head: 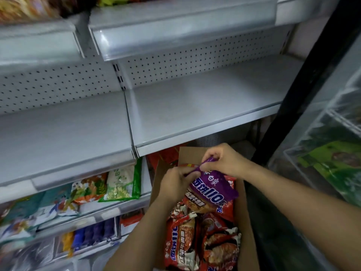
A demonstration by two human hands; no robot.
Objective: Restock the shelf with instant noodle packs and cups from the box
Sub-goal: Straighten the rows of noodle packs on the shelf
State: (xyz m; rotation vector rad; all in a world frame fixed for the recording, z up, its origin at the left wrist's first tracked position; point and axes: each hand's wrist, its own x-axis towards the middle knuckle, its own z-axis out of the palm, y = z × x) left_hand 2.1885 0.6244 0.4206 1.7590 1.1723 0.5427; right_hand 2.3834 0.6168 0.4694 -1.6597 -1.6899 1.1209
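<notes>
A brown box [245, 222] sits low, close to the person, with its flaps open. It is full of noodle packs. Most are red packs [183, 243], lying in a heap on top of each other.

Both hands are over the far end of the box. They hold a purple pack [214, 187] together. The left hand [173, 182] pinches its top edge from the left side, with the thumb lying on the pack. The right hand [224, 161] has its fingers curled around the top corner from the right. The purple pack hangs down from the hands and its lower end lies on the red packs under it. It has white letters on it.

Left of the box is a low shelf [109, 207] with bags on it. One green bag [125, 182] has white and yellow on the front. An orange bag [89, 189] lies just beside it. Lower down stand some blue packs [93, 233], but they are blurry.

Past the hands is the grey shelf [205, 106]. Behind it is a grey back wall [195, 63] with many small holes. Another grey shelf [58, 130] is next to it on the left.

At the very top left there are blurry orange bags [25, 8]. On the right is a black post [304, 85], then a glass case [332, 163] with something green inside.
</notes>
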